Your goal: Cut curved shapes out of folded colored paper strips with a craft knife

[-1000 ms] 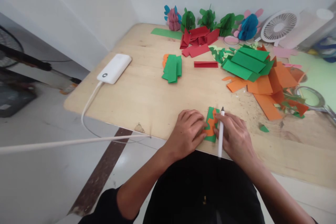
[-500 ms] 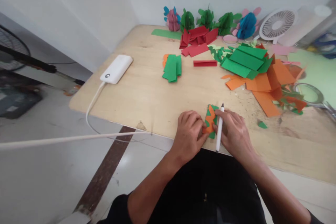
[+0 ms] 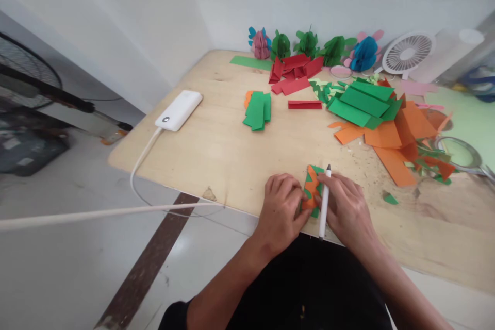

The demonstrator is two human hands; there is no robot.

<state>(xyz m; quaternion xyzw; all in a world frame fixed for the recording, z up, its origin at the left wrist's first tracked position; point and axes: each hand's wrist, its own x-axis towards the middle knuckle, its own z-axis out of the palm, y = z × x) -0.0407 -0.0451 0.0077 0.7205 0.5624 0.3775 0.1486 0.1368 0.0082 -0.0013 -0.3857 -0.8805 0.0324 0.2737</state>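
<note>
An orange paper cutout with wavy edges (image 3: 310, 188) lies on a green paper strip (image 3: 315, 212) at the table's front edge. My left hand (image 3: 281, 206) presses its curled fingertips and thumb on the left side of these papers. On their right side, my right hand (image 3: 344, 201) is closed round a white pen (image 3: 324, 203), which stands nearly upright in the view with its dark tip pointing away from me. The right fingertips also touch the cutout's right edge.
A wooden table (image 3: 216, 154) bears a white power bank (image 3: 179, 110) with a cable, folded green papers (image 3: 257, 111), red papers (image 3: 296, 68), a green pile (image 3: 365, 99), orange papers (image 3: 398, 129), scissors (image 3: 474, 169), a fan (image 3: 408, 54) and several paper figures (image 3: 334, 51) along the wall.
The whole view has shifted, so the table and both hands sit slightly lower in the picture. Both hands keep nearly the same hold on the papers and pen.
</note>
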